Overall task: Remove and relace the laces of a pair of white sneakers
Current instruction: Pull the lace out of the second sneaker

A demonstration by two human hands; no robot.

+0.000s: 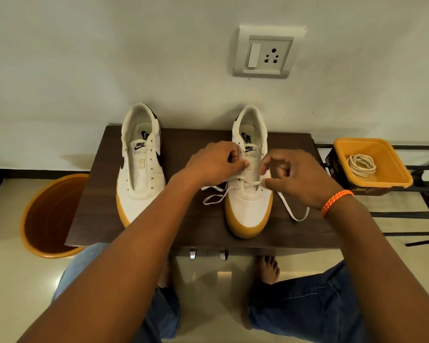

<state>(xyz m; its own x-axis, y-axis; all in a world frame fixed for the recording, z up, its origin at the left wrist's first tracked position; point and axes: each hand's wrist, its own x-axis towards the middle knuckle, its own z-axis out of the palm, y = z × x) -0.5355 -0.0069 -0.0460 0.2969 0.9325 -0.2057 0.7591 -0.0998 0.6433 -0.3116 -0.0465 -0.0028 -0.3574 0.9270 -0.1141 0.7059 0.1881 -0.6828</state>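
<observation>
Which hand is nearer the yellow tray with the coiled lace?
Right. The right hand works at the laced sneaker, on the side toward the yellow tray. The left hand sits on that sneaker's far side, farther from the tray.

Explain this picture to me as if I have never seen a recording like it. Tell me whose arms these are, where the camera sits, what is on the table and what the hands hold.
There is no machine here. A person wears a camera on the head, looking down at their own two bare arms. On the dark table stand two white sneakers. The left sneaker has empty eyelets, no lace. The right sneaker has a lace through its lowest eyelets, the loose ends lying on the table. The left hand grips that shoe's upper edge near the tongue. The right hand pinches the lace beside the eyelets. To the right, off the table, a yellow tub holds a second coiled lace.
</observation>
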